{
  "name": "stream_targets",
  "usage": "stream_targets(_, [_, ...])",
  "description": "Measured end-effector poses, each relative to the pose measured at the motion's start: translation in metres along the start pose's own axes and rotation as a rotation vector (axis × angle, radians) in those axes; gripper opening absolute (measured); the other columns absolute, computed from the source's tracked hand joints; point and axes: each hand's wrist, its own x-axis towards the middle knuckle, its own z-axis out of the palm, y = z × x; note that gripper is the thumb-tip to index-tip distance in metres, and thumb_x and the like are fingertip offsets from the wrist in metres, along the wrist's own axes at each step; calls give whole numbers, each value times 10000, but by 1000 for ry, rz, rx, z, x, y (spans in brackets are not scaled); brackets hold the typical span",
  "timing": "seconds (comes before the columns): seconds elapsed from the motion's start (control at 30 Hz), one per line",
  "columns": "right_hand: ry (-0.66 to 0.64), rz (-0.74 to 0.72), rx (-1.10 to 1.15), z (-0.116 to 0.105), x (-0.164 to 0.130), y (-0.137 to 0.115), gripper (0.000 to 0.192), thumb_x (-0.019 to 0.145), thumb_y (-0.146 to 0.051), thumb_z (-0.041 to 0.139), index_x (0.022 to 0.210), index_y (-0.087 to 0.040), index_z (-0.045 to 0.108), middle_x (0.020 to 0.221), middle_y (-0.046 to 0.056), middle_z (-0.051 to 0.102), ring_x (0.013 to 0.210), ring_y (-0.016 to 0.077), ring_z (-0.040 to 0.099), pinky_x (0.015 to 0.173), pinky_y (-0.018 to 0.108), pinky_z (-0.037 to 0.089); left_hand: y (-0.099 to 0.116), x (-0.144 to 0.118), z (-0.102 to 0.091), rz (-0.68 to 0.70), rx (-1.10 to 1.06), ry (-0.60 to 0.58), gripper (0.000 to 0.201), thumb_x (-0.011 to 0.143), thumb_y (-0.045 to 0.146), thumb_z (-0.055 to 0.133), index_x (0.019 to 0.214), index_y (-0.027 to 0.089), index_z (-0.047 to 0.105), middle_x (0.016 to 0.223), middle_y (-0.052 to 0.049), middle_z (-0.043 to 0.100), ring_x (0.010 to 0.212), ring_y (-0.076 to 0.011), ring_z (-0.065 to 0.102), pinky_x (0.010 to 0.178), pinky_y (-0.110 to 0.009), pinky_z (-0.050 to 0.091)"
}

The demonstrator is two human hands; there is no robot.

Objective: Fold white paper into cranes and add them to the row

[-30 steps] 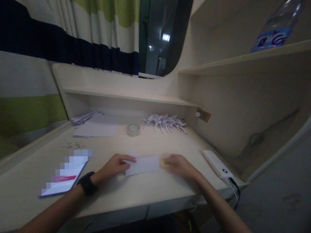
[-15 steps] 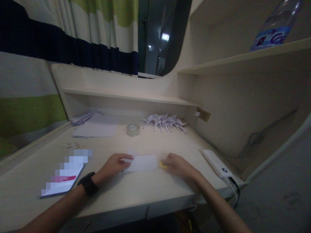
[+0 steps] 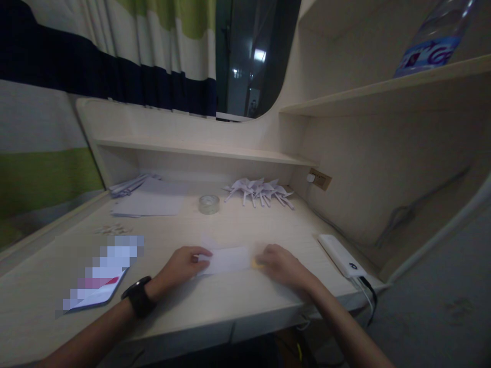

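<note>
A small white rectangle of paper lies in front of me on the desk. My left hand, with a black watch on its wrist, is closed on the paper's left end between thumb and fingers. At the paper's right end is my right hand, its fingers closed round a small yellow object. Motion blurs that object, so its kind does not show. Behind the paper stands a clear roll of tape.
Several folded paper pinwheels lie at the back. White sheets are stacked back left, near small pale pieces. A phone lies at left, and a white power bank with cables at right. A bottle stands on the upper shelf.
My left hand has shifted slightly right and down on the paper. My right hand stays at the paper's right end with the yellow object, still blurred. The view has moved slightly.
</note>
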Motion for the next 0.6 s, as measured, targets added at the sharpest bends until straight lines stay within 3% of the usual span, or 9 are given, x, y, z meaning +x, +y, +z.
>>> stream_targets(0.1, [2,1,-15,0,0,-2,278,873,-214,500,1116,-219,635,937,61,585,887,182,510,797,286,385,6,-5,-2,25,70,6,274,766,351,560,940,209,716,975,-63,722,767,-218,659,726,-325,490])
stream_targets(0.17, [-1,7,-19,0,-1,-3,274,884,-232,492,1121,-224,631,953,61,583,898,183,506,803,291,383,14,-11,-5,59,154,29,281,784,389,556,935,218,721,1116,-81,677,914,-252,646,796,-358,488])
stream_targets(0.33, [-9,-7,-31,0,-2,-4,265,898,-258,479,1111,-222,633,951,62,572,892,179,501,785,276,383,43,-18,-7,228,473,143,344,825,477,525,1038,272,700,1393,-62,465,1314,-343,332,1046,-506,286])
stream_targets(0.47, [3,-18,-44,2,-1,-2,258,898,-255,481,1097,-210,638,924,62,559,864,174,497,763,265,379,54,-3,10,392,545,-25,384,926,434,364,1267,363,526,1461,-6,371,1379,-331,180,1071,-594,137])
stream_targets(0.6, [15,-16,-48,7,0,2,254,877,-234,512,1093,-210,644,898,61,551,836,175,491,741,267,369,41,18,34,336,563,-113,437,947,470,270,1361,397,389,1476,-19,342,1375,-358,172,1035,-661,108])
